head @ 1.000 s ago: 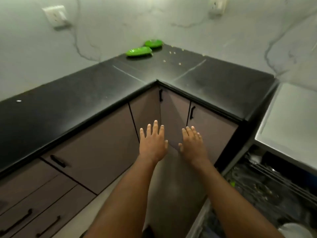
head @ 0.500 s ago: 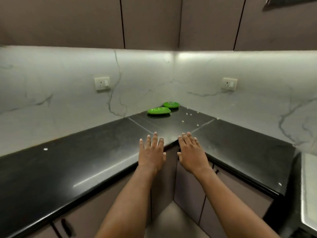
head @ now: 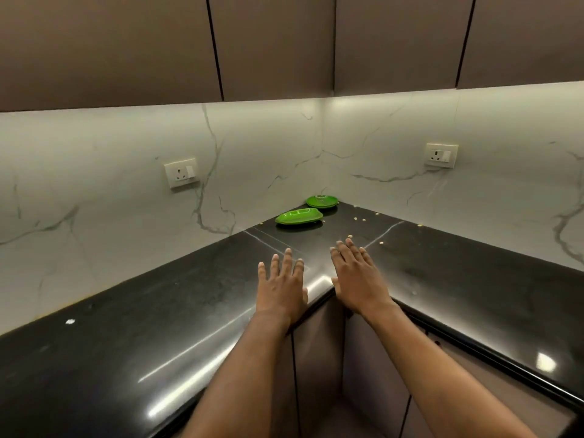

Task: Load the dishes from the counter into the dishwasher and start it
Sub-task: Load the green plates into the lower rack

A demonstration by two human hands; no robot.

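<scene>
Worktop (head: 158, 327): black, glossy, L-shaped, wrapping an inner corner at near centre.

Oblong green dish (head: 298, 215): lies on the worktop in the far corner, well beyond both hands.

Round green plate (head: 322, 201): on the worktop just behind and right of the oblong dish, close to the wall junction. Whether it is one plate or a stack cannot be told.

Left hand (head: 281, 289): palm down, fingers straight and slightly spread, holding nothing, over the worktop's inner corner edge.

Right hand (head: 358, 276): beside the left, apart from it, palm down, fingers straight, holding nothing. Whether either hand touches the surface cannot be told.

Crumbs (head: 360, 219): pale, scattered on the worktop right of the dishes.

Sockets: one on the left wall (head: 181, 173), one on the right wall (head: 441, 155).

Wall cupboards (head: 271, 42): brown, above.

Base cupboards (head: 319, 358): below the corner.
</scene>
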